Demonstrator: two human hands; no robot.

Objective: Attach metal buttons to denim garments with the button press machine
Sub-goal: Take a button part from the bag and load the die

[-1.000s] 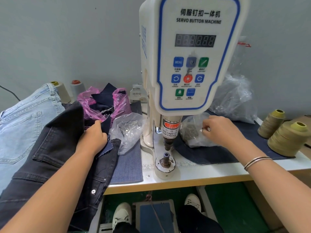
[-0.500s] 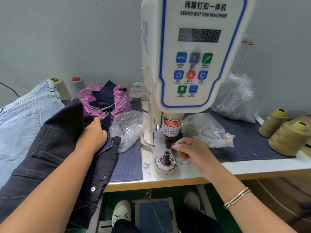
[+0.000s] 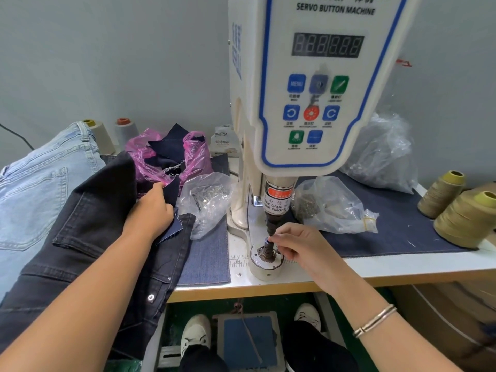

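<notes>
Button (image 3: 267, 239), small and metallic, pinched in right hand (image 3: 300, 247) fingertips, touching the top of the lower die post (image 3: 267, 249) under the press (image 3: 308, 84). Grip clenched tight on it, thumb and forefinger curled. Left hand (image 3: 151, 210) resting flat on the dark jeans (image 3: 88, 237), fingers straight, grasping nothing. Jeans heavy black denim, seamed, draped off the desk (image 3: 389, 269) edge, one shiny rivet showing low down. Pale blue jeans (image 3: 35, 189) further left. White desk top, wood-coloured edge, printed ruler by the die base. Flat blue denim mats (image 3: 402, 224) laid across it either side of the press. Crinkly clear bags (image 3: 332, 208) of metal parts flanking the column; pink bag (image 3: 166, 159) stuffed with navy scraps behind. Olive thread cones (image 3: 467, 218) far right, chunky and ribbed; two pale cones back left. Plain grey wall behind. Glossy white casing, blue-trimmed panel, dark display. Below, green floor, blue pedal (image 3: 249, 342) between two white shoes.
</notes>
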